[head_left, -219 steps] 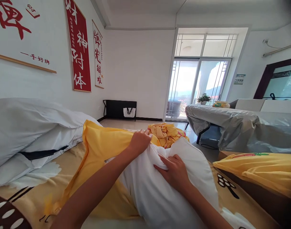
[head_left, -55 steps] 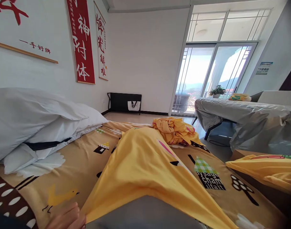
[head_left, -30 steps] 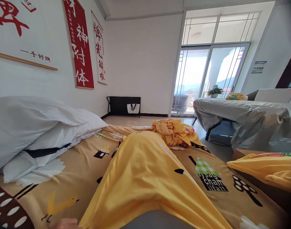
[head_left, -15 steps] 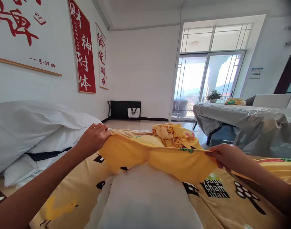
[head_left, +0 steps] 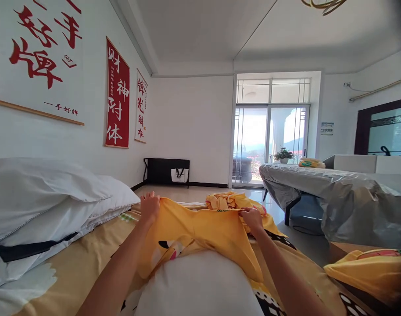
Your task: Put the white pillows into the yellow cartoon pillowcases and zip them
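Note:
A yellow pillowcase [head_left: 207,228] is stretched between my two hands, its near opening around the far end of a white pillow [head_left: 200,285]. My left hand [head_left: 150,205] is closed on the case's upper left corner. At its upper right corner, my right hand [head_left: 252,218] pinches the fabric. The pillow's near part lies bare, towards my body. Beneath everything spreads a tan patterned bedcover [head_left: 98,250]. Just beyond the case lies a bunched yellow cloth [head_left: 231,200].
White pillows or bedding [head_left: 55,197] are heaped on the left. A plastic-covered table [head_left: 319,175] stands at the right, near a folded yellow cloth [head_left: 361,267]. A black bench-like item [head_left: 157,170] is by the far wall, and a sliding glass door [head_left: 269,140] is beyond.
Both hands have moved farther from me and closer together, still gripping the pillowcase. More of its yellow side now hangs over the pillow's far end. The camera view has tilted up.

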A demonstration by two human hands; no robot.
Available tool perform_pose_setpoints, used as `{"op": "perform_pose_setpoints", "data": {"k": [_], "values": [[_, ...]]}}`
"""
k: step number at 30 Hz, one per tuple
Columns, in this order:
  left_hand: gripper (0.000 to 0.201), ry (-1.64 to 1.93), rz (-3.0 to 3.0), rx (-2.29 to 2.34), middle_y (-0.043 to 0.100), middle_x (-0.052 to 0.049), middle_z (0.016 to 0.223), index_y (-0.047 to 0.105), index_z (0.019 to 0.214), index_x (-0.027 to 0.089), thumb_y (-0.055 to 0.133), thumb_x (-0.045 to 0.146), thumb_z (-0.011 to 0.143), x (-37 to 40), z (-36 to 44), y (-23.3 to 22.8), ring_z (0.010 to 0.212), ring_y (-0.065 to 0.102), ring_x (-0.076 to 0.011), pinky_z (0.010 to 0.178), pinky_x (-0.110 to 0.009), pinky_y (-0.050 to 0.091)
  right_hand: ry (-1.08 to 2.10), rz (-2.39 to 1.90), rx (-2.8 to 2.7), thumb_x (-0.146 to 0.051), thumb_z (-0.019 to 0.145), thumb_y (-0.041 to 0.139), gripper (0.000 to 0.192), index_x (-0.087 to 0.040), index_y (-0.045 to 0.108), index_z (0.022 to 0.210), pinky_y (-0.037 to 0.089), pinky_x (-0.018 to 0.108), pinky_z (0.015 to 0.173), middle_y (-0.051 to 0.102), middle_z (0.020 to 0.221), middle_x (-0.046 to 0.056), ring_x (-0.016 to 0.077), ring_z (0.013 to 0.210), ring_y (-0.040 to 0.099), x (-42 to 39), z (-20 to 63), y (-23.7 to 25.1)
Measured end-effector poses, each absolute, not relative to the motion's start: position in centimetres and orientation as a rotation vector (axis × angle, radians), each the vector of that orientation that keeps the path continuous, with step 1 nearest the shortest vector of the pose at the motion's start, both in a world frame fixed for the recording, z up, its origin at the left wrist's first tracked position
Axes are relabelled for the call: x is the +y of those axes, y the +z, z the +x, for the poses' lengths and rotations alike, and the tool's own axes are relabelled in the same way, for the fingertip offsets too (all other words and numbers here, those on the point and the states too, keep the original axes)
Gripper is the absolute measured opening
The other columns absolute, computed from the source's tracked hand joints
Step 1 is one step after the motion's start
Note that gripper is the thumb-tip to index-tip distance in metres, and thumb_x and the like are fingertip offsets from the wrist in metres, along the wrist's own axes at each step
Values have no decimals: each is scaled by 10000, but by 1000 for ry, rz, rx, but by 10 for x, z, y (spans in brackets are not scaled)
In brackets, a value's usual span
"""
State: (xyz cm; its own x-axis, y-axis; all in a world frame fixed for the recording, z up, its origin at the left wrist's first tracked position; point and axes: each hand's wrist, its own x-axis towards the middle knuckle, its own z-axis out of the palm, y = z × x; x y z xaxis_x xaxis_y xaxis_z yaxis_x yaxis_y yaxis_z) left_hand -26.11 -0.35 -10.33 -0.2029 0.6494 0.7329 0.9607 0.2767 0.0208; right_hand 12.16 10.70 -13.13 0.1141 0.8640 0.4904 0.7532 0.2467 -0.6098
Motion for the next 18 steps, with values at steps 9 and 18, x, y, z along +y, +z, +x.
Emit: {"op": "perform_pose_setpoints", "data": {"k": [9, 18], "values": [[359, -996, -1386, -2154, 557, -233, 1155, 571, 1131, 63, 298, 191, 936, 18, -253, -148, 1109, 512, -388, 851, -534, 407, 302, -1644, -1663, -324, 725, 558, 831, -25, 287, 1452, 322, 579, 1018, 439, 1385, 274, 381, 1281, 431, 119, 98, -197], [529, -698, -2441, -1822, 334, -72, 1515, 378, 1432, 190, 308, 318, 924, 10, -171, -183, 1403, 283, -196, 1157, -392, 203, 248, -1082, -2317, -476, 888, 407, 468, -327, 541, 1310, 314, 321, 1082, 526, 1374, -2, 179, 1283, 458, 77, 21, -191]]}}
